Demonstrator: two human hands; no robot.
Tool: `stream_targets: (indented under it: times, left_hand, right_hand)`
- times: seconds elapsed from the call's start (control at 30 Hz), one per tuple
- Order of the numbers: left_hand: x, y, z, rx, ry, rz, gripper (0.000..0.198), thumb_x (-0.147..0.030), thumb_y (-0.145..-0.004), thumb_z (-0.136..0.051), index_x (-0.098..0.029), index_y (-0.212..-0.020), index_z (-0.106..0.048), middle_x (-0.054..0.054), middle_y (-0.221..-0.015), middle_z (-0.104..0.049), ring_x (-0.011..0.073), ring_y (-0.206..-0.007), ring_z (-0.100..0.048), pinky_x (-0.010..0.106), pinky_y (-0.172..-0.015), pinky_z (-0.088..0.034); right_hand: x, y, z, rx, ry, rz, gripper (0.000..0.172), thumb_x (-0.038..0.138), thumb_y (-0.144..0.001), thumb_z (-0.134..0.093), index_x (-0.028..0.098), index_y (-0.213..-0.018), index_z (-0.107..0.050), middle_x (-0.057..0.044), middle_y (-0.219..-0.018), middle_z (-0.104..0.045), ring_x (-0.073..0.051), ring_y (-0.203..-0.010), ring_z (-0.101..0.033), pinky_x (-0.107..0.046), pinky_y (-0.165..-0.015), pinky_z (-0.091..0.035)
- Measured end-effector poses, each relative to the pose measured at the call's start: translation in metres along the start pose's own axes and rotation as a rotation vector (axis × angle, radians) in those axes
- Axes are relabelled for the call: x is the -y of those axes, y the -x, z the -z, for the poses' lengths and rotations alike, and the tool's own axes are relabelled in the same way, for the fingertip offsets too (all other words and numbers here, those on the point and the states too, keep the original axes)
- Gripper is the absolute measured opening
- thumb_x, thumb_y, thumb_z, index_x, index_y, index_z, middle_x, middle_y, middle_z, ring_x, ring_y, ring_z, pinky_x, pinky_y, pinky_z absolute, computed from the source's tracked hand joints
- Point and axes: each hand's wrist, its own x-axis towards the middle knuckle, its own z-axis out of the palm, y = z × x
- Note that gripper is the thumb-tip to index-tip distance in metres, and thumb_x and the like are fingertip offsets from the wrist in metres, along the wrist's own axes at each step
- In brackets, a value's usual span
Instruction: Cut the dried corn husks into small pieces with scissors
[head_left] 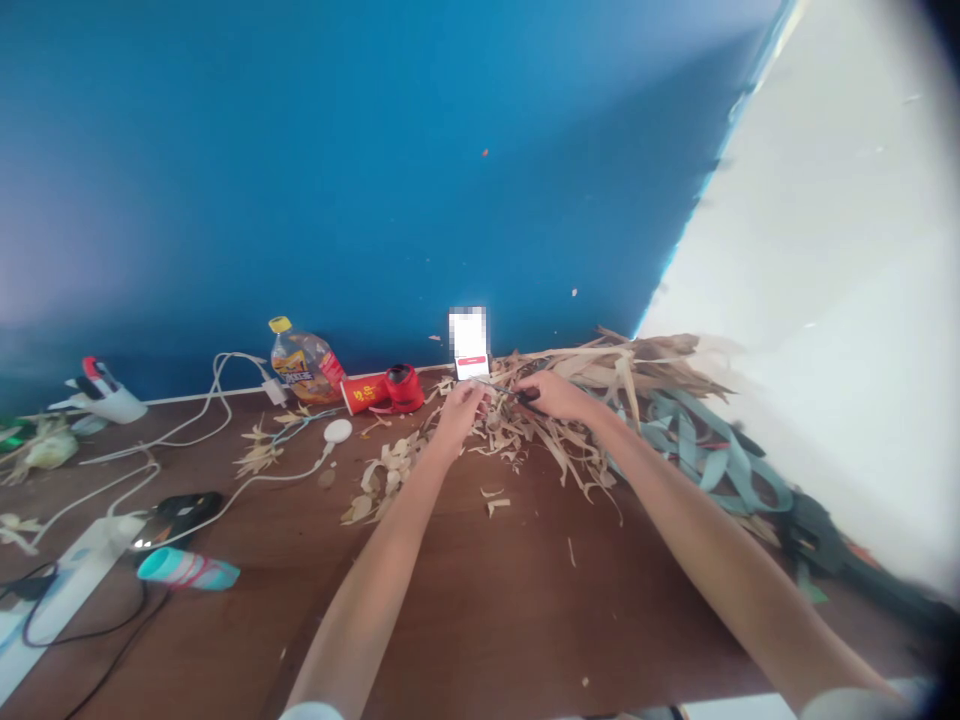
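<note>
My right hand (559,394) is closed around the dark handles of a pair of scissors (504,388). The blades point left, towards my left hand (466,403). That hand's fingers are pinched together close to the blade tips; what lies between them is too small to make out. Under and around both hands spreads a heap of dried, straw-coloured husk scraps (510,432). Just behind my left hand a phone (472,365) with a lit screen stands upright near the wall.
Left of the hands are a red cup (364,393), a red tape roll (405,388) and a drink bottle (306,366). White cables and a teal roll (189,570) lie further left. Long husks (660,362), blue-green ribbon (694,445) and a black glue gun (814,530) are at right.
</note>
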Motion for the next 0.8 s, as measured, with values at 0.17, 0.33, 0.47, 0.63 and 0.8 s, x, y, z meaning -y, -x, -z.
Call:
stream_targets:
  times: [0.17, 0.33, 0.47, 0.63, 0.8]
  left_hand:
    - [0.002, -0.001, 0.001, 0.009, 0.005, -0.025, 0.028, -0.042, -0.078, -0.061, -0.015, -0.086, -0.063, 0.004, -0.080, -0.062, 0.0117, -0.067, -0.058, 0.022, -0.059, -0.045]
    - [0.003, -0.001, 0.003, 0.010, -0.001, -0.065, 0.028, -0.040, -0.076, -0.065, -0.014, -0.085, -0.064, 0.002, -0.073, -0.062, 0.0106, -0.064, -0.057, 0.024, -0.063, -0.047]
    - [0.006, -0.002, 0.002, -0.019, 0.063, -0.044, 0.029, -0.035, -0.070, -0.071, -0.013, -0.087, -0.062, 0.002, -0.068, -0.063, 0.0114, -0.063, -0.059, 0.026, -0.066, -0.048]
    - [0.007, 0.001, -0.002, -0.024, 0.074, 0.004, 0.031, -0.034, -0.066, -0.075, -0.013, -0.082, -0.059, 0.002, -0.066, -0.064, 0.0120, -0.061, -0.059, 0.027, -0.065, -0.047]
    - [0.008, 0.003, -0.005, -0.021, -0.001, -0.017, 0.030, -0.038, -0.069, -0.073, -0.013, -0.081, -0.062, 0.004, -0.067, -0.065, 0.0123, -0.061, -0.058, 0.025, -0.062, -0.044]
  right_hand:
    - [0.000, -0.001, -0.001, -0.027, 0.018, 0.003, 0.018, 0.027, -0.071, -0.050, 0.018, -0.067, -0.064, -0.002, -0.060, -0.061, -0.014, -0.051, -0.049, -0.027, -0.052, -0.036]
    - [-0.007, -0.005, -0.002, -0.133, -0.048, -0.060, 0.021, 0.031, -0.070, -0.058, 0.016, -0.082, -0.068, -0.007, -0.080, -0.069, -0.021, -0.068, -0.060, -0.031, -0.062, -0.044]
    - [-0.010, -0.007, -0.004, -0.149, -0.206, -0.070, 0.036, 0.037, -0.068, -0.067, 0.015, -0.098, -0.065, -0.007, -0.086, -0.068, -0.021, -0.074, -0.060, -0.032, -0.065, -0.046]
    - [-0.006, -0.010, -0.009, -0.145, -0.309, 0.013, 0.046, 0.044, -0.068, -0.070, 0.016, -0.105, -0.063, -0.007, -0.088, -0.066, -0.019, -0.075, -0.060, -0.031, -0.066, -0.047]
    - [-0.013, -0.015, -0.015, -0.195, -0.299, -0.001, 0.043, 0.043, -0.070, -0.068, 0.017, -0.103, -0.063, -0.004, -0.077, -0.064, -0.018, -0.068, -0.059, -0.032, -0.066, -0.048]
